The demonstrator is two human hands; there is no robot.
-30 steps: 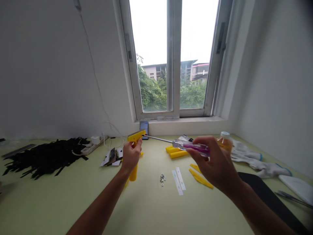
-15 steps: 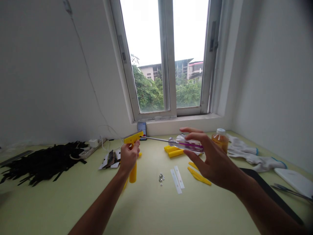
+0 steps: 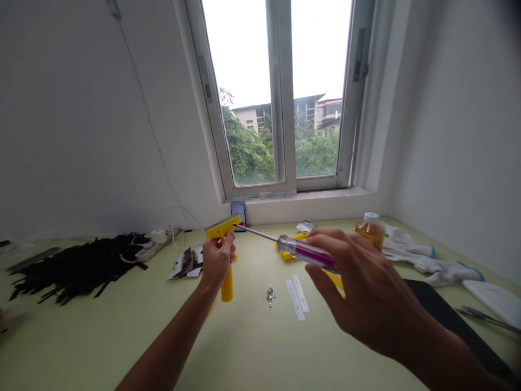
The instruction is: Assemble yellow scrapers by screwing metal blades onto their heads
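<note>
A yellow scraper with a wide head is held upright in my left hand, its fingers wrapped round it below the head. My right hand has its fingers on the clear and purple handle of a screwdriver. The screwdriver's shaft points left, and its tip meets the right end of the scraper's head. Below, on the table, are several small nuts and screws and two white strips. Other yellow parts lie behind, partly covered by my right hand.
Black strips are heaped on the table at the left, near a power strip and cards. A phone leans by the window. A bottle, gloves and a black mat are at the right.
My right hand has turned over the screwdriver handle and tilted it, with its fingers closer round the end. The tip is still at the scraper's head. The view has shifted slightly.
</note>
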